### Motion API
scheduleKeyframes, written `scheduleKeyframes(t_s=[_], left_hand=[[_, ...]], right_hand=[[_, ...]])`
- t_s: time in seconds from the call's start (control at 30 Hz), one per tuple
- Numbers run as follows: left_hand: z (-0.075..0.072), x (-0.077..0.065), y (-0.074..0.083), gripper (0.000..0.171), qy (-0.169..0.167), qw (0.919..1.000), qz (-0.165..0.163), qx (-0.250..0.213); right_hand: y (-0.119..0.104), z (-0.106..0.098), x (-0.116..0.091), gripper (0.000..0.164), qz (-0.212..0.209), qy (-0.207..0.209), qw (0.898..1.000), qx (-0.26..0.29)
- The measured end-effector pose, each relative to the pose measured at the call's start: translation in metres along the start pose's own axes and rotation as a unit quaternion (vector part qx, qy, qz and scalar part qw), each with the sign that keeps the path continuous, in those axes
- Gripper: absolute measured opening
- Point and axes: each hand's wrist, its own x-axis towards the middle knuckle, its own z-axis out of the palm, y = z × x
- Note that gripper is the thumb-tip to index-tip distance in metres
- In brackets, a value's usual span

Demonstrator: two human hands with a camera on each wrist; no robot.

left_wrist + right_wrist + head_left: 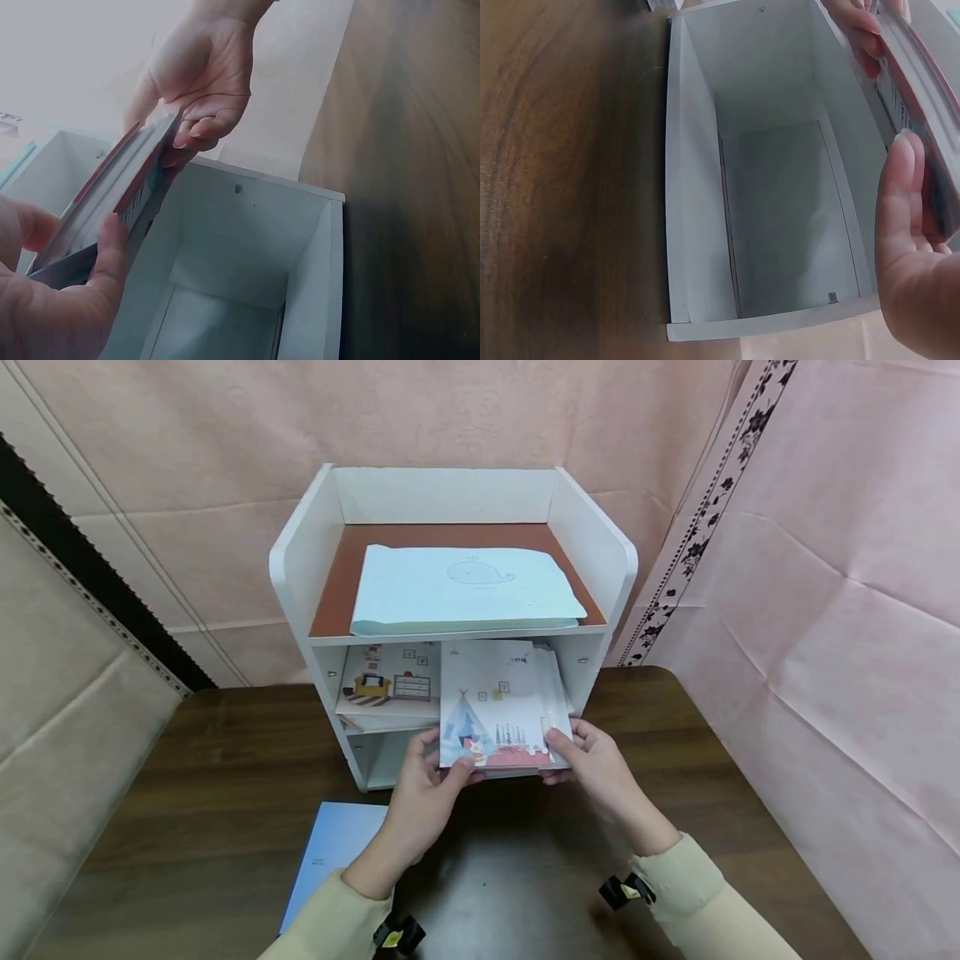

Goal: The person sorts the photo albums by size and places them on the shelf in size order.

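Observation:
Both hands hold a stack of booklets by its front corners, half inside the middle shelf of a white desk shelf unit. A tent and a pink strip are printed on the top cover. My left hand grips the left corner, thumb on top and fingers beneath. At the right corner my right hand grips likewise. In the left wrist view the stack is tilted, edges toward the camera, between the two hands. Left of it on the same shelf lie other booklets with a yellow sofa printed on the cover.
On the brown top shelf lies a pale blue whale-drawing pad. A blue booklet rests on the wooden table, partly under the left forearm. The bottom compartment opens below the stack. Pink cloth hangs behind.

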Motion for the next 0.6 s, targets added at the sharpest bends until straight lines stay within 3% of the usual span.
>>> scheduleKeyframes(t_s=[0.17,0.3,0.6], left_hand=[[0.0001,0.0010,0.0015,0.053,0.013,0.9998,0.012,-0.006],[-0.0001,0.0023,0.0024,0.055,0.001,0.9999,0.014,-0.002],[-0.0018,0.0081,0.0032,0.059,-0.018,0.9981,-0.016,0.057]], right_hand=[[-0.0019,0.0026,-0.0049,0.047,-0.014,-0.020,1.000,0.011],[-0.0030,0.0032,-0.0052,0.046,-0.028,-0.013,0.999,0.022],[-0.0039,-0.0001,-0.0025,0.049,-0.015,0.005,0.999,0.049]])
